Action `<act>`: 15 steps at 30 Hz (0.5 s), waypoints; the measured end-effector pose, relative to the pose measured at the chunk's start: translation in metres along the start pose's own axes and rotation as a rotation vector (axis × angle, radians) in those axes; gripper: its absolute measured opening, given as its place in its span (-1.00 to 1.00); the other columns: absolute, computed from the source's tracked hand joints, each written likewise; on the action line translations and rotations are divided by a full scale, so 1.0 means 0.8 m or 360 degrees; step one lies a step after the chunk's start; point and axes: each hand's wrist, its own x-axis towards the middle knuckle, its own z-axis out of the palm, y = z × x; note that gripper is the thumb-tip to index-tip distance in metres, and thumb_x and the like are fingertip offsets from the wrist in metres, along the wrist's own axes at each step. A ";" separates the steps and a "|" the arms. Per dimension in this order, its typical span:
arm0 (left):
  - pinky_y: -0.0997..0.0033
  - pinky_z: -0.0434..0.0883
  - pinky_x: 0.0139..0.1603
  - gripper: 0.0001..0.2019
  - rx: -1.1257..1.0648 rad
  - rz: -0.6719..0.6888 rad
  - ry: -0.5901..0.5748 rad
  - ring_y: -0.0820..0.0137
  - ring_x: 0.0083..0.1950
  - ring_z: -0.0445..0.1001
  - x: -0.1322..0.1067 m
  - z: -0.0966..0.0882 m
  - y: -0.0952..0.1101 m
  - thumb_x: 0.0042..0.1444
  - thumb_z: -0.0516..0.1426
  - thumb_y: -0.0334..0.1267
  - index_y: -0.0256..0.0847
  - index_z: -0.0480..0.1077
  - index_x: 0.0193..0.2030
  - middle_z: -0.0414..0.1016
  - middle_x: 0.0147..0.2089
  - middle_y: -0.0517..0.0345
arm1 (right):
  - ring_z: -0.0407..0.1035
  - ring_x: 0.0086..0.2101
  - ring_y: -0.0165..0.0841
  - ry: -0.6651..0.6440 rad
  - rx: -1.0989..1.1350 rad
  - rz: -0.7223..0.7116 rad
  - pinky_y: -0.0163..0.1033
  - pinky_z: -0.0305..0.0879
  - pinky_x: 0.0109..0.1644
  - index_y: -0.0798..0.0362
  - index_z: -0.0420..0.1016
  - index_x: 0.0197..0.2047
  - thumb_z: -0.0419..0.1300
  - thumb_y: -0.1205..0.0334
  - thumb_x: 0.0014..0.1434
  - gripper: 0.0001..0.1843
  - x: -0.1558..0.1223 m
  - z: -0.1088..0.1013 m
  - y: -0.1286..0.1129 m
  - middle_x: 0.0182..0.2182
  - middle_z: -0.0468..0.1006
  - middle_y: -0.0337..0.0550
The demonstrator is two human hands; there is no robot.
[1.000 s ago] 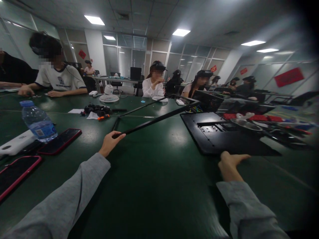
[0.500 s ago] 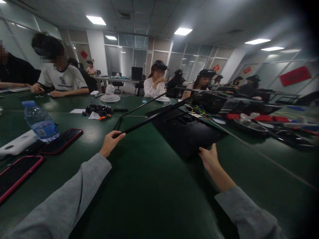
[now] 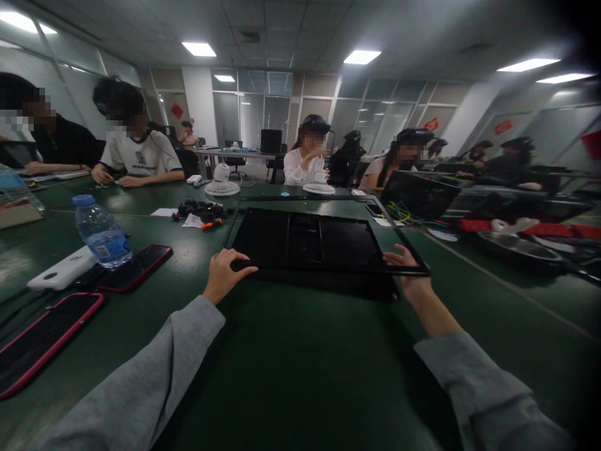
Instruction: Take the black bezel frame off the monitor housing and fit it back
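Over the green table (image 3: 310, 369), hands (image 3: 222, 275) clamp a black frame (image 3: 300, 198), the right (image 3: 417, 288) seemingly so.

Long, plain grey sleeves (image 3: 145, 379) end in loose cuffs (image 3: 434, 344).

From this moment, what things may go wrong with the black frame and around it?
The thin frame might twist or slip: the left grip pinches it near one corner. The right grip, with fingers inside the frame's opening, might get caught against the panel. A wide leftward swing could topple the bottle onto the phone.
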 end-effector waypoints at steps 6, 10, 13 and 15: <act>0.14 0.34 0.08 -0.70 0.0087 0.0167 0.0024 0.21 -0.05 0.48 -0.001 0.007 -0.004 0.07 0.35 0.02 -0.13 0.53 -0.21 0.59 -0.17 0.10 | 0.49 0.00 -0.10 -0.0584 0.0843 0.0413 0.03 0.49 0.02 0.02 0.51 0.00 -0.13 -0.41 0.23 -0.26 -0.021 -0.047 -0.042 -0.03 0.58 0.13; 0.15 0.32 0.09 -0.67 0.0142 0.0242 -0.0002 0.22 -0.04 0.47 0.000 0.011 -0.015 0.04 0.36 0.04 -0.13 0.53 -0.20 0.59 -0.17 0.12 | 0.51 -0.27 -0.25 -0.0460 0.0742 0.0554 -0.21 0.54 -0.24 -0.04 0.55 -0.16 0.18 -0.22 0.18 -0.57 -0.023 -0.067 -0.033 -0.26 0.60 -0.06; 0.14 0.31 0.11 -0.66 0.0175 0.0278 -0.0074 0.22 -0.03 0.47 0.002 0.013 -0.022 0.05 0.36 0.06 -0.11 0.53 -0.18 0.59 -0.15 0.12 | 0.43 -0.42 -0.37 -0.0323 0.0367 0.0412 -0.33 0.43 -0.38 -0.02 0.53 -0.10 0.38 0.15 -0.01 -0.63 -0.023 -0.059 -0.007 -0.38 0.54 -0.22; 0.13 0.30 0.11 -0.66 0.0188 0.0282 -0.0128 0.21 0.00 0.47 0.003 0.014 -0.024 0.06 0.34 0.07 -0.11 0.53 -0.16 0.59 -0.13 0.12 | 0.45 -0.36 -0.32 -0.0127 0.0084 0.0142 -0.26 0.44 -0.30 0.01 0.51 -0.01 0.32 0.16 0.02 -0.58 -0.025 -0.047 0.012 -0.36 0.55 -0.20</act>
